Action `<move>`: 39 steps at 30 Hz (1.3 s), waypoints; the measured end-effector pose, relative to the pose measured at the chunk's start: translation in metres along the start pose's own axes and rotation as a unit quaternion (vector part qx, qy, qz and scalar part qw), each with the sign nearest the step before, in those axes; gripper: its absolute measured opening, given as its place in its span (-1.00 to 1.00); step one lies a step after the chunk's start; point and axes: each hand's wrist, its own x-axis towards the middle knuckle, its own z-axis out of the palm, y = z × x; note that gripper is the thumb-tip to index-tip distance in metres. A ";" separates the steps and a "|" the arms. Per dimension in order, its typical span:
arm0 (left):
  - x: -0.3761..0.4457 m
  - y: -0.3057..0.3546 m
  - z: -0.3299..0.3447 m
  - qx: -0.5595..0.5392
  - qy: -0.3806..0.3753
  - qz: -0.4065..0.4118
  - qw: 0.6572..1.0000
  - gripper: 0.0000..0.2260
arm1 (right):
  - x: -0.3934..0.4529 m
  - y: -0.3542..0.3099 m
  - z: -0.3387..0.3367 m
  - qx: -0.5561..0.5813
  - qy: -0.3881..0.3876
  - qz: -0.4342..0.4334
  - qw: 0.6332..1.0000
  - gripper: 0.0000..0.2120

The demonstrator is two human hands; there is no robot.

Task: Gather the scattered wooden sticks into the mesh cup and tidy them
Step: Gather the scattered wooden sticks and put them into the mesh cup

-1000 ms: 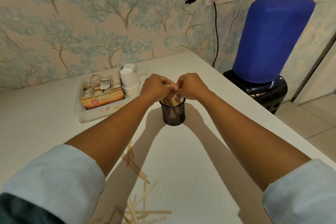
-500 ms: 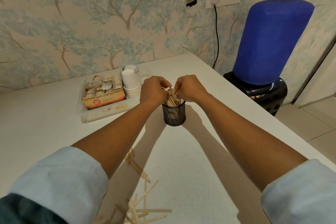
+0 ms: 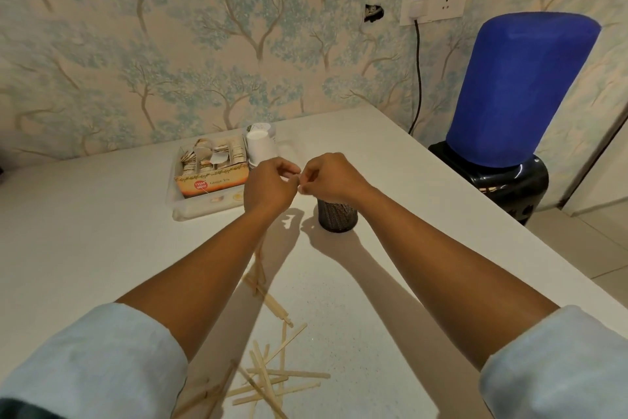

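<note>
A black mesh cup (image 3: 338, 218) stands on the white table (image 3: 102, 248). Its rim and the sticks inside are hidden behind my right hand (image 3: 331, 177), which hovers just above it with fingers curled in. Whether those fingers pinch anything is hidden. My left hand (image 3: 272, 184) is level with it, just left of the cup, fingers loosely curled and slightly apart, with nothing visible in them. The fingertips of the two hands nearly meet. Several loose wooden sticks (image 3: 272, 379) lie crossed near the table's front edge. A few more sticks (image 3: 268, 298) lie under my left forearm.
A clear tray (image 3: 190, 211) behind the left hand holds a box of tea bags (image 3: 212, 167) and a stack of white paper cups (image 3: 260, 146). A blue-covered water dispenser (image 3: 516, 95) stands beyond the table's right edge, with a cable running to a wall socket (image 3: 431, 7).
Both hands have lifted off the sticks in the cup. The left hand has shifted to the cup's left and the right hand now covers its top. The view has tilted.
</note>
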 end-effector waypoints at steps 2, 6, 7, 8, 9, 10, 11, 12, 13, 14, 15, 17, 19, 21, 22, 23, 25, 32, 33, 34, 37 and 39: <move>-0.010 -0.016 -0.009 0.025 -0.009 -0.039 0.999 -0.89 | -0.006 -0.009 0.012 -0.006 -0.043 -0.011 0.999 -0.88; -0.026 -0.049 -0.019 0.097 -0.036 -0.142 0.984 -0.63 | -0.015 -0.021 0.049 -0.089 -0.122 -0.036 0.988 -0.73; -0.031 -0.056 -0.021 0.118 -0.041 -0.174 0.977 -0.57 | -0.017 -0.022 0.059 -0.113 -0.142 -0.040 0.983 -0.66; -0.036 -0.061 -0.023 0.143 -0.050 -0.208 0.966 -0.51 | -0.019 -0.023 0.069 -0.127 -0.163 -0.039 0.978 -0.58; -0.041 -0.067 -0.025 0.166 -0.066 -0.240 0.954 -0.46 | -0.021 -0.023 0.079 -0.126 -0.183 -0.029 0.974 -0.50; -0.046 -0.071 -0.027 0.181 -0.084 -0.268 0.943 -0.44 | -0.023 -0.023 0.088 -0.116 -0.204 -0.012 0.972 -0.44; -0.050 -0.075 -0.029 0.182 -0.100 -0.290 0.934 -0.46 | -0.026 -0.023 0.095 -0.103 -0.220 0.005 0.970 -0.39; -0.054 -0.079 -0.031 0.172 -0.114 -0.301 0.931 -0.52 | -0.028 -0.022 0.102 -0.092 -0.232 0.019 0.968 -0.36; -0.057 -0.080 -0.034 0.160 -0.127 -0.303 0.931 -0.60 | -0.030 -0.022 0.109 -0.083 -0.239 0.028 0.967 -0.34; -0.060 -0.081 -0.036 0.150 -0.138 -0.297 0.933 -0.68 | -0.032 -0.022 0.113 -0.077 -0.240 0.030 0.967 -0.35; -0.062 -0.081 -0.039 0.145 -0.145 -0.290 0.935 -0.76 | -0.034 -0.024 0.117 -0.069 -0.235 0.026 0.969 -0.38; -0.067 -0.078 -0.042 0.152 -0.164 -0.272 0.936 -0.88 | -0.039 -0.027 0.121 -0.056 -0.230 0.004 0.971 -0.43; -0.072 -0.075 -0.043 0.150 -0.161 -0.260 0.940 -0.93 | -0.043 -0.031 0.126 -0.055 -0.239 -0.020 0.969 -0.45; -0.074 -0.077 -0.043 0.094 -0.139 -0.265 0.949 -0.92 | -0.045 -0.030 0.132 -0.053 -0.246 -0.033 0.967 -0.50; -0.075 -0.078 -0.044 0.055 -0.132 -0.276 0.950 -0.88 | -0.046 -0.029 0.135 -0.051 -0.247 -0.035 0.967 -0.54; -0.076 -0.080 -0.046 0.020 -0.129 -0.283 0.950 -0.84 | -0.046 -0.027 0.137 -0.048 -0.247 -0.035 0.967 -0.58; -0.076 -0.085 -0.051 -0.002 -0.145 -0.282 0.949 -0.83 | -0.046 -0.024 0.136 -0.041 -0.246 -0.035 0.968 -0.58; -0.077 -0.111 -0.071 0.182 -0.121 -0.111 0.969 -0.57 | -0.043 -0.024 0.127 -0.013 -0.208 -0.058 0.976 -0.44; -0.077 -0.114 -0.073 0.216 -0.159 -0.068 0.961 -0.50 | -0.043 -0.026 0.127 -0.028 -0.211 -0.065 0.975 -0.40; -0.076 -0.117 -0.074 0.247 -0.204 -0.034 0.947 -0.47 | -0.042 -0.028 0.126 -0.052 -0.221 -0.070 0.971 -0.35; -0.074 -0.123 -0.076 0.290 -0.304 -0.004 0.907 -0.48 | -0.043 -0.036 0.124 -0.157 -0.252 -0.080 0.952 -0.23; -0.075 -0.125 -0.078 0.298 -0.304 0.016 0.905 -0.53 | -0.044 -0.038 0.125 -0.221 -0.256 -0.088 0.937 -0.27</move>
